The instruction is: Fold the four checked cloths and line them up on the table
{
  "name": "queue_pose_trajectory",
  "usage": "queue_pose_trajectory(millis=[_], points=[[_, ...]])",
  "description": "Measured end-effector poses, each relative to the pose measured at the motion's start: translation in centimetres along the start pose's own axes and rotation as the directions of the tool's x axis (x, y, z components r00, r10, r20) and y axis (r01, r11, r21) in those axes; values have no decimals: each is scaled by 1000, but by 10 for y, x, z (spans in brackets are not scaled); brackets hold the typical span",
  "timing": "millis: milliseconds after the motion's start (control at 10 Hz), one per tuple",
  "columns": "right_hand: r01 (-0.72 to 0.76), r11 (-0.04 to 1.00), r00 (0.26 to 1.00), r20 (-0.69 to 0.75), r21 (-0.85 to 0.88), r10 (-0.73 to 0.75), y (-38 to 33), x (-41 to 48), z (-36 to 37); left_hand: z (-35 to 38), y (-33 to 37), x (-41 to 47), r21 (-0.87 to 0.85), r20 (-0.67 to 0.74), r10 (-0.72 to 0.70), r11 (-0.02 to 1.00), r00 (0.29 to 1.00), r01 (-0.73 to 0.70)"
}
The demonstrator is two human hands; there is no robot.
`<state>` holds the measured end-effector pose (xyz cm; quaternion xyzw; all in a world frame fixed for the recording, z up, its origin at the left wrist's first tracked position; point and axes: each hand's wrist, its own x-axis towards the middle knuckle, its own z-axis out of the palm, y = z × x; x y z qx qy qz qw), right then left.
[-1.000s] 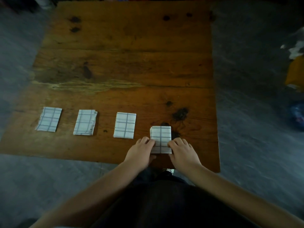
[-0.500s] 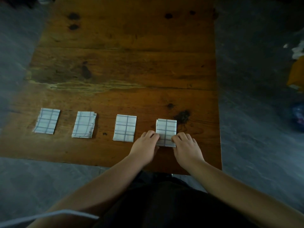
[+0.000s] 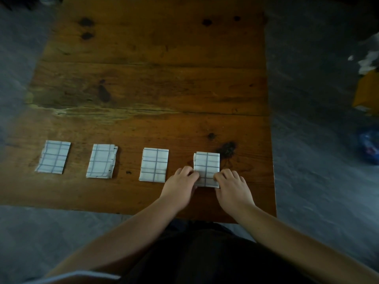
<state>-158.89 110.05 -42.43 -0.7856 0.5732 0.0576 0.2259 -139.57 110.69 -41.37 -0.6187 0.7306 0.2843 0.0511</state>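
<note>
Four folded white cloths with a blue check pattern lie in a row along the near part of the wooden table (image 3: 155, 83). From the left: the first cloth (image 3: 54, 157), the second cloth (image 3: 102, 160) with slightly uneven right edges, the third cloth (image 3: 154, 165), and the fourth cloth (image 3: 207, 163) at the right. My left hand (image 3: 180, 186) holds the fourth cloth's near left corner. My right hand (image 3: 232, 187) holds its near right corner. The fingers cover the cloth's near edge.
The table's near edge runs just behind my wrists; its right edge (image 3: 270, 140) is close to the fourth cloth. Grey floor surrounds the table. A yellow object (image 3: 367, 93) and a blue object (image 3: 369, 144) lie on the floor at the right.
Both hands have pushed the fourth cloth away from the near edge, up level with the other three cloths. The other cloths have not moved.
</note>
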Motion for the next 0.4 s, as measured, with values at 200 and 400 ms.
queue_pose_trajectory(millis=[200,400], points=[[4,1000,1000,21,-1,-4,0,-2,-1,1,-3,-6,-34,13,-20,999,1000,20],[-5,1000,998,65,-26,6,-5,-11,-8,-8,-11,-23,-113,87,-40,992,995,50]])
